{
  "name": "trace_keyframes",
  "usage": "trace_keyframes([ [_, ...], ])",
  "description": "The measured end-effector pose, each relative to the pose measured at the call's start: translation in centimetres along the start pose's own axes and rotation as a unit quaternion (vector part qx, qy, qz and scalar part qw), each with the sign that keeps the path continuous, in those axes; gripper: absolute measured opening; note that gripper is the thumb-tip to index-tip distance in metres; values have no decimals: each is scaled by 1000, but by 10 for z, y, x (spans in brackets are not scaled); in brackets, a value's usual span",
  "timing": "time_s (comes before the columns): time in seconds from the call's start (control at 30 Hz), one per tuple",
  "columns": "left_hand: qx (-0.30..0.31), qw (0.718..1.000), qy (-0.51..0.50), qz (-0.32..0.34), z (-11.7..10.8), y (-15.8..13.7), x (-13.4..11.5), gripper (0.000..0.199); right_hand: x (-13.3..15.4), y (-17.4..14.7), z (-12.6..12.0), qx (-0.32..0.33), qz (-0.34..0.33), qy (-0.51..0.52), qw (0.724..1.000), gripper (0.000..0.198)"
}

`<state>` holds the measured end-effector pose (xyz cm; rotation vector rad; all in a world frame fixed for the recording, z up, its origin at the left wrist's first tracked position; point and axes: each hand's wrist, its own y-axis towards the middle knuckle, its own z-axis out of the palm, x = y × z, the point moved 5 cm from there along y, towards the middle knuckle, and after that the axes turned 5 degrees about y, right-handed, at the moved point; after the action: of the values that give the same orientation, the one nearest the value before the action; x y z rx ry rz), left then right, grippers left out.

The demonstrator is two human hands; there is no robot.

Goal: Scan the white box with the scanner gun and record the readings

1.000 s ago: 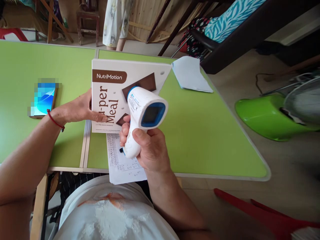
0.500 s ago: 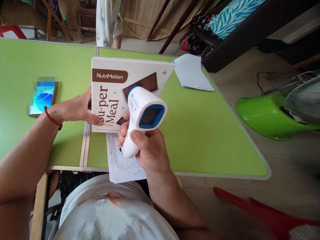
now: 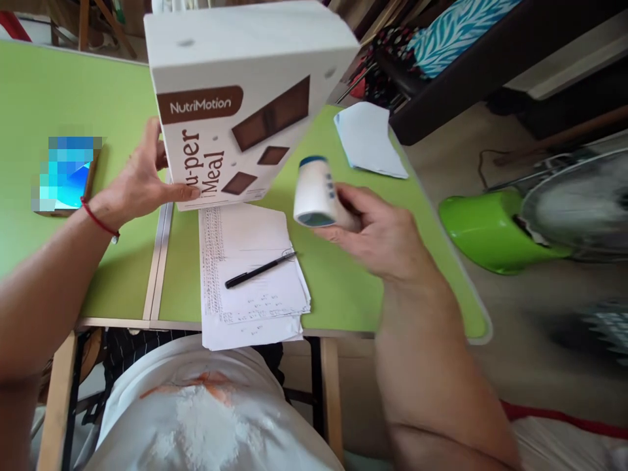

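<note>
A white NutriMotion carton with brown squares printed on it is tilted up above the green table. My left hand grips its lower left edge, thumb on the printed front and fingers behind, partly hidden. My right hand is closed round the handle of a white and blue infrared thermometer. The thermometer lies turned sideways, apart from the carton. Below both hands are handwritten paper sheets at the table's front edge, with a black pen lying on them.
A phone with a lit screen lies at the left of the green table. Folded white papers rest near its right edge. On the floor beyond stand a green plastic object and a blurred fan.
My left hand has lifted and tilted the carton, so its top side shows. My right hand has moved right and turned the thermometer sideways, uncovering the sheets and pen.
</note>
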<state>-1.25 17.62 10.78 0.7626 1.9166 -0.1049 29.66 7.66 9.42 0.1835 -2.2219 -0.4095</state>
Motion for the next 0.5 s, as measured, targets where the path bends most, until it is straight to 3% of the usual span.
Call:
trace_keyframes([
  [0.13, -39, 998, 36, 23, 5, 4, 6, 101, -37, 7, 11, 67, 3, -103, 992, 52],
  [0.27, -18, 997, 73, 22, 11, 6, 4, 103, -52, 6, 25, 76, -23, -140, 987, 45],
  [0.37, 0, 992, 125, 22, 11, 8, 5, 99, -44, 1, 26, 63, -59, -182, 979, 43],
  [0.5, 29, 983, 178, -16, 10, 8, 11, 95, -6, -14, 17, 40, -148, -205, 967, 26],
])
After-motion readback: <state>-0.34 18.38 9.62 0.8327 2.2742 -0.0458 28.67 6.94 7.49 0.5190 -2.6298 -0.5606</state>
